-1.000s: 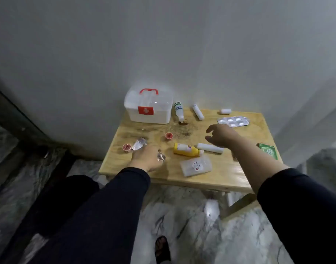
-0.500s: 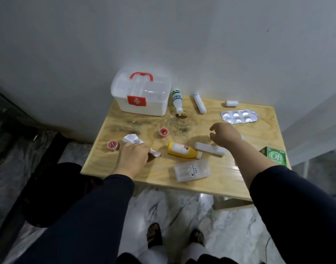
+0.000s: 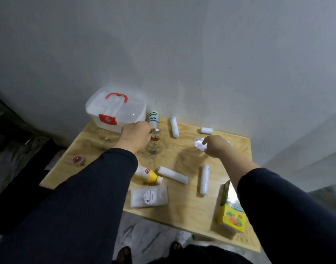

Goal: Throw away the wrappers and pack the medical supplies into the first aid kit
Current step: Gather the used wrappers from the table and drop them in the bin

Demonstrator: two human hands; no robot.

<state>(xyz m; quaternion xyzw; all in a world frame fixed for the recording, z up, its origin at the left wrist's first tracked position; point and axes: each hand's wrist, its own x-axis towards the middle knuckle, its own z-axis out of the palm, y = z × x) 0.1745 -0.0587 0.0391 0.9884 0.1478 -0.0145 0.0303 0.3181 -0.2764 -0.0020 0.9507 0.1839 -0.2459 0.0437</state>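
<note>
The white first aid kit (image 3: 115,111), with its red handle and lid closed, stands at the table's back left. Just right of it, my left hand (image 3: 135,137) is shut on crumpled silvery wrappers (image 3: 156,131), above a brown scrap (image 3: 155,138) lying on the wood. My right hand (image 3: 216,147) curls down over the silver blister pack (image 3: 199,143) and hides most of it. A white and green bottle (image 3: 153,117), several white gauze rolls (image 3: 172,175), a yellow bottle (image 3: 148,175) and a cotton swab pack (image 3: 149,196) lie loose on the table.
The small wooden table (image 3: 182,212) stands against a grey wall. A yellow box (image 3: 231,210) stands near its front right edge and a red cap (image 3: 78,160) lies near the left edge. Marble floor and my feet show below.
My left hand has moved from the table's front left to beside the kit, carrying the wrappers. My right hand has gone back and to the right onto the blister pack. The view has come closer.
</note>
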